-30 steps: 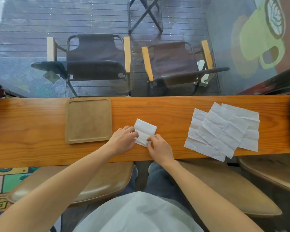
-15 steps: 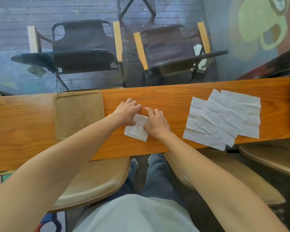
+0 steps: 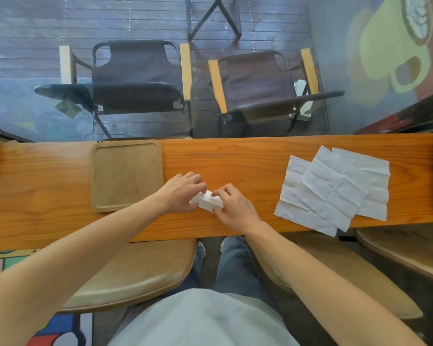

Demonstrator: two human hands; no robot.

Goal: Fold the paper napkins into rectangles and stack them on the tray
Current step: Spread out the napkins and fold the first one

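Desk [image 3: 248, 166]: long wooden plank running left to right across the view.
Tray [image 3: 98, 176]: square wooden tray with a raised rim, lying flat on the desk, left of the hands.
Napkin [image 3: 208, 201]: white, folded into a small rectangle, on the desk between the hands, just right of the tray and apart from it.
Left hand [image 3: 179, 193]: fingers curled over the napkin's left end, pinching it.
Right hand [image 3: 235, 208]: thumb and fingertips pinch the napkin's right end.
Pile [image 3: 335, 188]: unfolded creased white napkins, overlapping flat on the right of the desk, well apart from the hands; the near corner overhangs the desk edge.
Chairs [image 3: 135, 78]: two dark folding chairs beyond the desk.
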